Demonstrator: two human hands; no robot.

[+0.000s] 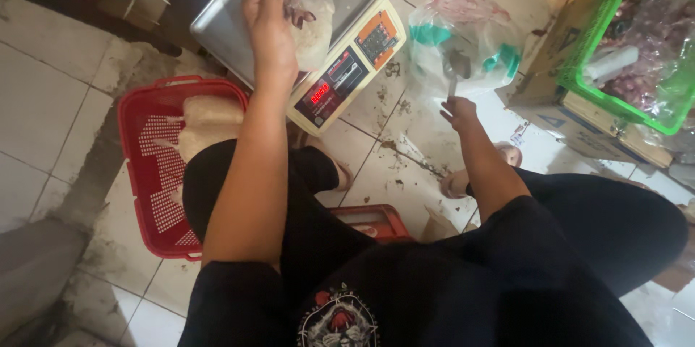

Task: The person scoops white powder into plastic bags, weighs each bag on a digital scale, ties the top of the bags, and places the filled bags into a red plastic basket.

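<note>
Grimy white floor tiles (51, 94), stained and littered with scraps, fill the view beneath a person who sits low in black clothing, knees spread. At about eleven o'clock, the left hand (269, 18) is raised over the steel pan of a digital scale (347, 65), its fingers closed around a small clear bag (313, 18) partly filled with something white and grainy; the bag hangs just above or on the pan, and which of the two cannot be told. The scale's red lit display faces the person, with an orange keypad beside it. At about one o'clock, the right hand (459, 109) is clenched on the handle of a metal spoon (456, 68), whose bowl reaches into the open mouth of a large clear plastic sack (463, 36) with green and red printing, standing on the floor just right of the scale. At nine o'clock, beside the left knee, a red plastic basket (156, 173) holds another bag of the white grain. At two o'clock, a green crate (615, 94) lined with plastic rests on cardboard boxes (557, 112) and contains reddish bulbs, too blurred to identify. A second, smaller red container (369, 220) sits on the tiles between the legs.
</note>
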